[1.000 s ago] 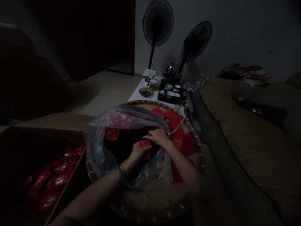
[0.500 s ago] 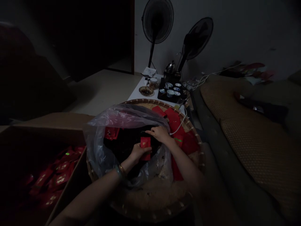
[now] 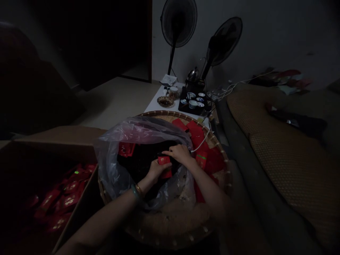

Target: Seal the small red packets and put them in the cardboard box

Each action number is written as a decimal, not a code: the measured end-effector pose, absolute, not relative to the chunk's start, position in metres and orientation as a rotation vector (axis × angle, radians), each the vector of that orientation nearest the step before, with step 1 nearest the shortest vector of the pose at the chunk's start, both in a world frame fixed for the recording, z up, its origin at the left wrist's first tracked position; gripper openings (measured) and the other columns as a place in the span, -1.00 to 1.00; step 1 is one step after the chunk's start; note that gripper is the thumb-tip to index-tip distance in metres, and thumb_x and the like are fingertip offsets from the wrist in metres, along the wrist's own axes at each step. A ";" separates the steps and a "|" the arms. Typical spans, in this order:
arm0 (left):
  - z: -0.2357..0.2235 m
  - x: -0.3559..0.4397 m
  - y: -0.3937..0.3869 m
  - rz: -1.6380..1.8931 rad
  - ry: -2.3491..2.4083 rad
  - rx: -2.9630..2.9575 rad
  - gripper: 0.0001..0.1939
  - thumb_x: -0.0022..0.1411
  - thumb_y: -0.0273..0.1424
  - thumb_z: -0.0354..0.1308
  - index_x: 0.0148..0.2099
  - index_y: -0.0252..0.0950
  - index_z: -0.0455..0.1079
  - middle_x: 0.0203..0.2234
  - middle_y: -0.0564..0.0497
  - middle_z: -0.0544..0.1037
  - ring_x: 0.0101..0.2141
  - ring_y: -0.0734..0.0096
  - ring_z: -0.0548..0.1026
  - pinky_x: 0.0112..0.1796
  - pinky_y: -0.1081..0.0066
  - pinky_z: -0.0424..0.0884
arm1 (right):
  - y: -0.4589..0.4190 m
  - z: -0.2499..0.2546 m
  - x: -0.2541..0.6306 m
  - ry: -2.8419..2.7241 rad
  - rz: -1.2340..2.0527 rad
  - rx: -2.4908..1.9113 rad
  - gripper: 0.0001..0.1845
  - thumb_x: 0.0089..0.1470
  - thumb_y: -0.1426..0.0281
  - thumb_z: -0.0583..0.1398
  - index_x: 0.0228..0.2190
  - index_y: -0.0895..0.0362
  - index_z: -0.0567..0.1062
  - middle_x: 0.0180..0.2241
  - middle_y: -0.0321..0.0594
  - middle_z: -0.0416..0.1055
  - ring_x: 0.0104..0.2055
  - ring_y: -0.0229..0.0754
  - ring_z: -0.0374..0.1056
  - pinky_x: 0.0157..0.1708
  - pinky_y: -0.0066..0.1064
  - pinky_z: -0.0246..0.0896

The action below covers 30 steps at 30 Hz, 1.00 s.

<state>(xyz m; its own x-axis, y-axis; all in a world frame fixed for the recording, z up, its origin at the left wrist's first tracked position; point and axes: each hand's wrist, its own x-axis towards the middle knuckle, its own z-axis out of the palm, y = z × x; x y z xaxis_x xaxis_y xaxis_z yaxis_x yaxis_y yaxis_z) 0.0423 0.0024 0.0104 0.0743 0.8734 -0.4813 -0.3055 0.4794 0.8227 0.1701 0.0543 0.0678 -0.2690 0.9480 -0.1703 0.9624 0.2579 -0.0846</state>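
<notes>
My left hand (image 3: 155, 170) is closed around a small red packet (image 3: 165, 166), holding it over a clear plastic bag (image 3: 111, 170). At the packet's top edge, my right hand (image 3: 179, 154) has its fingers bent together by a small dark object or dark material that I cannot make out. Dark contents (image 3: 143, 164) fill the opened bag, too dim to show their grain. Inside the bag at its left lie other red packets (image 3: 126, 149). The bag sits in a round woven bamboo tray (image 3: 170, 226), with flat red packets (image 3: 196, 134) along the tray's right side.
A cardboard box (image 3: 57, 134) at the left holds several red packets (image 3: 70, 200). Beyond the tray, a white table (image 3: 154, 106) bears a black tea tray (image 3: 186, 108) with small cups. Two fans (image 3: 178, 23) stand behind. A woven mat (image 3: 281, 156) covers the seat at right.
The red packet has tilted, so its face looks shorter. My right hand has come slightly lower and closer to its top. My left hand stays around it.
</notes>
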 end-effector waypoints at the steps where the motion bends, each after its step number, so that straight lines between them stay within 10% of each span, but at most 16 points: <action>1: 0.011 0.042 0.002 0.965 1.177 0.608 -0.59 -0.44 -0.40 0.46 -0.46 -0.40 0.41 -0.64 0.05 0.51 -0.62 0.47 0.45 -0.50 0.46 0.38 | 0.055 0.067 0.170 2.430 -0.257 1.837 -0.23 -0.02 -0.21 -0.18 -0.36 0.07 0.56 -0.34 -0.08 0.52 -0.26 -0.06 0.43 -0.33 -0.39 0.14; 30: 0.012 0.036 0.005 0.891 1.151 0.603 -0.55 -0.47 -0.39 0.47 -0.45 -0.40 0.41 -0.63 0.04 0.52 -0.61 0.44 0.48 -0.50 0.45 0.41 | 0.055 0.061 0.168 2.445 -0.262 1.885 -0.22 0.01 -0.20 -0.20 -0.39 0.08 0.56 -0.36 -0.10 0.52 -0.27 -0.09 0.42 -0.34 -0.41 0.11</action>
<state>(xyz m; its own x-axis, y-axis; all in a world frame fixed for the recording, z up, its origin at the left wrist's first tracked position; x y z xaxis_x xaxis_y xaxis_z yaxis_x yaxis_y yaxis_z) 0.0364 0.0050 0.0120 0.1429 0.8466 -0.5127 -0.2844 0.5313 0.7980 0.1681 0.0554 0.0607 -0.2593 0.9560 -0.1372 0.9634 0.2460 -0.1068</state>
